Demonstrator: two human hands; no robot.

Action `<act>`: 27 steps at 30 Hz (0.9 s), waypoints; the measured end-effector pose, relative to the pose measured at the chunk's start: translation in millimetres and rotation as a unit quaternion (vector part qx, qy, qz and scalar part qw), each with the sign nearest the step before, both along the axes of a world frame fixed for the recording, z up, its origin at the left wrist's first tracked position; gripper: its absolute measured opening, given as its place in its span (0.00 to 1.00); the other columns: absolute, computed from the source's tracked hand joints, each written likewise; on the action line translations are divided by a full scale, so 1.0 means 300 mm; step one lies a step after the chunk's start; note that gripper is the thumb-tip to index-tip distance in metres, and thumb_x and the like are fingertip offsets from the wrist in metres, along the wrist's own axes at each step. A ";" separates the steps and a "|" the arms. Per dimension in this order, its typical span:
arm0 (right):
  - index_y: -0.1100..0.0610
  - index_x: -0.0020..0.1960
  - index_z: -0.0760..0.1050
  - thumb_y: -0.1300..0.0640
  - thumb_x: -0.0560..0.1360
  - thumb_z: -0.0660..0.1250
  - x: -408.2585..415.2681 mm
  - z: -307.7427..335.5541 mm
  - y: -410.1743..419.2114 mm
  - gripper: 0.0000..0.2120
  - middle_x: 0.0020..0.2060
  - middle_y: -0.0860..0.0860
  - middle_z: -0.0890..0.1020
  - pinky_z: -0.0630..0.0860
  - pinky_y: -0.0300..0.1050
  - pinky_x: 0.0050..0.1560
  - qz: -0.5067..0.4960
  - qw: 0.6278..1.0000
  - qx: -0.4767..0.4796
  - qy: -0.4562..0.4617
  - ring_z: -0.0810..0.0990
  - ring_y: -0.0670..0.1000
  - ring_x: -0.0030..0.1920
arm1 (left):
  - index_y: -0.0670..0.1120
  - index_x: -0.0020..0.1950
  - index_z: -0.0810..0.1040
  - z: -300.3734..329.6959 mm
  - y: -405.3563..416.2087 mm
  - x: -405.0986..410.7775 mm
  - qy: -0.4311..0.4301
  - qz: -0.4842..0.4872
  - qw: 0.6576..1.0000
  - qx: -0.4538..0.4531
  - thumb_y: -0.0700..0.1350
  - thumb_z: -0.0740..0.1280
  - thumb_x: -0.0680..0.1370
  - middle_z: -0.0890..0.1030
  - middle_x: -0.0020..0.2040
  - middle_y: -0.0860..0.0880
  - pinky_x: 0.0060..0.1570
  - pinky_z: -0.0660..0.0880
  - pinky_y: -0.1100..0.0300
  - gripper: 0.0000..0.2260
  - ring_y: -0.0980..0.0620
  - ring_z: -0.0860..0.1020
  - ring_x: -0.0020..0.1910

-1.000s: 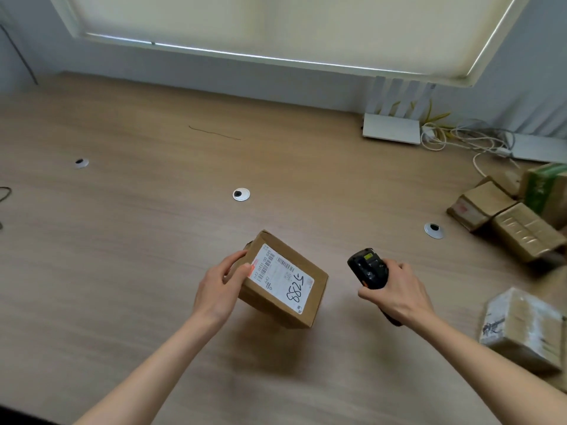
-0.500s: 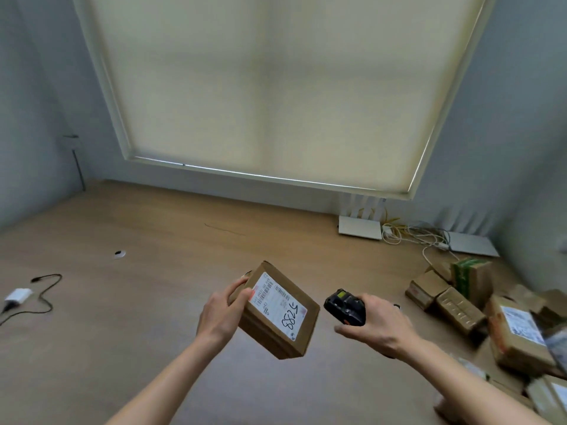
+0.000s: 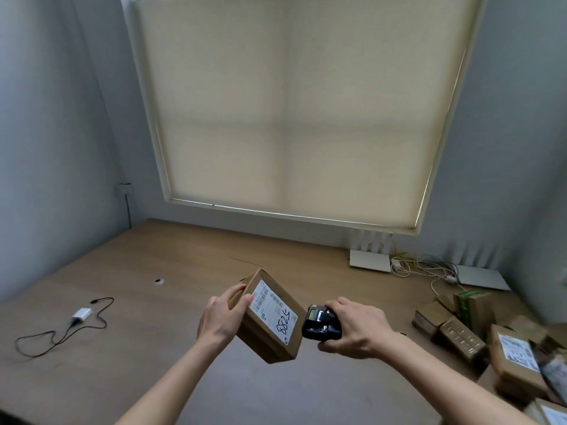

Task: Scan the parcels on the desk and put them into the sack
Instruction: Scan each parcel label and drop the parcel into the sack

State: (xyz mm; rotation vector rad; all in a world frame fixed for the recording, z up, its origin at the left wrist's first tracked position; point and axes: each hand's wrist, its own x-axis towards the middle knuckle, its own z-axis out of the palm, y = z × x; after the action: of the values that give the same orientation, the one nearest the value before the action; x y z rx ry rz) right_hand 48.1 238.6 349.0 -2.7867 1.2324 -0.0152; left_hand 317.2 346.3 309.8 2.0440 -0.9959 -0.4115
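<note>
Nearest the camera, the left hand [image 3: 221, 317] grips one brown parcel [image 3: 267, 317] above the worktop [image 3: 129, 302], while the right hand [image 3: 357, 329] is closed round one black scanner [image 3: 320, 325] just beside it. At least six parcels [image 3: 478, 335] crowd the right edge. One charger cable [image 3: 66, 326] lies left; beyond, two white routers [image 3: 369, 260] sit under one blind-covered window [image 3: 291, 111].

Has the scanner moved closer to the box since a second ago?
Yes. The scanner now nearly touches the box; earlier a clear strip of desk separated them.
</note>
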 end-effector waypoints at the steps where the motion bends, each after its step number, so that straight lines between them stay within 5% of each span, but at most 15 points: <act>1: 0.43 0.73 0.67 0.29 0.69 0.68 -0.003 0.004 0.015 0.37 0.62 0.44 0.77 0.74 0.47 0.55 0.003 1.000 -0.009 0.002 0.79 0.50 0.60 | 0.64 0.69 0.75 0.011 0.016 -0.005 -0.004 0.002 1.000 -0.003 0.69 0.59 0.71 0.78 0.58 0.47 0.53 0.73 0.53 0.28 0.50 0.74 0.54; 27: 0.49 0.72 0.68 0.23 0.75 0.54 0.004 0.025 0.185 0.38 0.62 0.47 0.77 0.75 0.48 0.48 0.030 0.998 -0.048 -0.012 0.80 0.52 0.53 | 0.65 0.68 0.74 0.031 0.206 -0.027 -0.018 0.019 1.000 0.017 0.70 0.56 0.69 0.76 0.55 0.46 0.57 0.74 0.52 0.29 0.47 0.74 0.55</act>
State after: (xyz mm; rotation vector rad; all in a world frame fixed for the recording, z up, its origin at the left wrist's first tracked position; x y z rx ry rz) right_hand 49.4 294.0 356.4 -2.8954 1.1724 -0.1069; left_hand 309.1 408.0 319.2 2.1033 -0.9767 -0.3753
